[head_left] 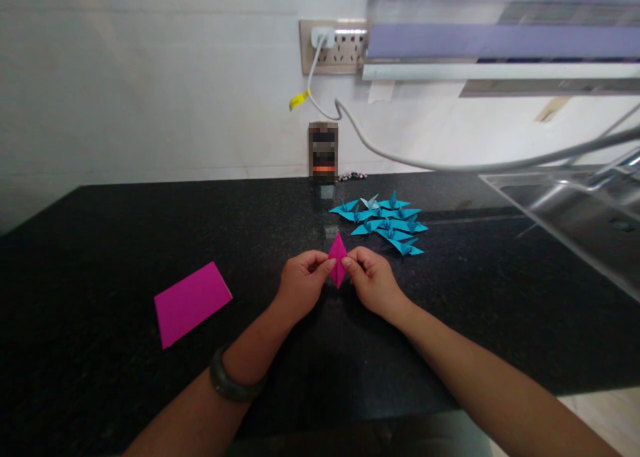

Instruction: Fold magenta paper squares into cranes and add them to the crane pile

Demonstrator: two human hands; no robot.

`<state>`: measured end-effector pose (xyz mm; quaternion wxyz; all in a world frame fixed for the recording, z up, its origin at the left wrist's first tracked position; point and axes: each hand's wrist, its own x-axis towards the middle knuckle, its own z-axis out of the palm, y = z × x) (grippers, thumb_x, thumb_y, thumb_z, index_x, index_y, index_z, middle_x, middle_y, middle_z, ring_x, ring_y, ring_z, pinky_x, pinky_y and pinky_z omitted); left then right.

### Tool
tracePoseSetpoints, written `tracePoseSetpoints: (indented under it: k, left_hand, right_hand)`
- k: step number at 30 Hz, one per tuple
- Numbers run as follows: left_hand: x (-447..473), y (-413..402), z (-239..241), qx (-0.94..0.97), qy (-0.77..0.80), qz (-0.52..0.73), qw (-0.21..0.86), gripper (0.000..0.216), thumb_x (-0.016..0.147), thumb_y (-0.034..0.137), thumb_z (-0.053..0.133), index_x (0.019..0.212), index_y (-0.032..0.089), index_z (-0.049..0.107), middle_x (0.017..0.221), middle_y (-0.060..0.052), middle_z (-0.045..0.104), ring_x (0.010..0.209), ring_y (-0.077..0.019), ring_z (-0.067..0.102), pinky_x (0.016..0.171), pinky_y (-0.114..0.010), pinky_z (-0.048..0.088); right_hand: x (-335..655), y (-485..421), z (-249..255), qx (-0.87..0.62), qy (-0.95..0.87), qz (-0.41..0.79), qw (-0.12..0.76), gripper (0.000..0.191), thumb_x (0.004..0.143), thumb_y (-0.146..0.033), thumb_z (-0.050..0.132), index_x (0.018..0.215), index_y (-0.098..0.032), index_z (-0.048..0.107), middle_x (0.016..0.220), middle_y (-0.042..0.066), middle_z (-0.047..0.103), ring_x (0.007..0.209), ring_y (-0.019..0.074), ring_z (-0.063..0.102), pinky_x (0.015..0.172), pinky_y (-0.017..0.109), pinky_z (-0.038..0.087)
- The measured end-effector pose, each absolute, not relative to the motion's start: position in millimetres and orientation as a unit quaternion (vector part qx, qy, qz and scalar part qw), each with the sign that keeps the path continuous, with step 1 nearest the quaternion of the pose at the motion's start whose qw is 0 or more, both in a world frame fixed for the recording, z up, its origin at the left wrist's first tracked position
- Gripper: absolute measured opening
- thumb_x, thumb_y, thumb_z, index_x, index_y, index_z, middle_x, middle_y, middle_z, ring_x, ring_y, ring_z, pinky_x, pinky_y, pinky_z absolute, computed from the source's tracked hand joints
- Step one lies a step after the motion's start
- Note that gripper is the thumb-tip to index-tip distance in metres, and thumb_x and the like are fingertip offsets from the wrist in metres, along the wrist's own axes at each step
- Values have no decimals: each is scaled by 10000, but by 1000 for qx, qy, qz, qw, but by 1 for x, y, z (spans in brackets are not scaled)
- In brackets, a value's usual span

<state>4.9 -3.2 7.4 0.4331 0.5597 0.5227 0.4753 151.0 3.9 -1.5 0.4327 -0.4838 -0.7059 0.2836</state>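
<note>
A magenta folded paper (339,254), shaped like a narrow diamond with a crease down its middle, is held upright over the dark counter. My left hand (306,280) pinches its left edge between thumb and fingers. On the opposite edge, my right hand (373,277) grips it the same way. Just beyond my hands lies a cluster of blue paper cranes (387,224), with one paler crane (371,202) at the back. To the left rests a stack of magenta paper (193,304), apart from my left hand.
A phone-like device (323,152) leans against the wall, beside a beaded string (354,176). A white cable (380,152) runs from the wall socket (334,47) toward the right. At the right edge, a metal sink (505,184) is set into the black counter (100,244).
</note>
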Motion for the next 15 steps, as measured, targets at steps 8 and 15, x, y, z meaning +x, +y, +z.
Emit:
tracePoseSetpoints:
  k: [8,15]
  left_hand:
    - [5,-2,2,502,517,514,466,177,670,323,644,652,146,642,544,23,586,499,-91,496,517,-211,395]
    - [11,-3,3,434,484,509,564,198,607,282,702,730,130,671,638,-16,670,551,-103,587,582,-227,477]
  right_hand:
    - [149,7,-8,-464,-619,436,460,195,792,-341,502,764,-157,560,548,-30,501,458,91,457,461,216,395]
    - [152,7,-9,-492,-657,319,474,118,780,-268,524,789,-167,584,673,18,582,589,119,520,549,233,426]
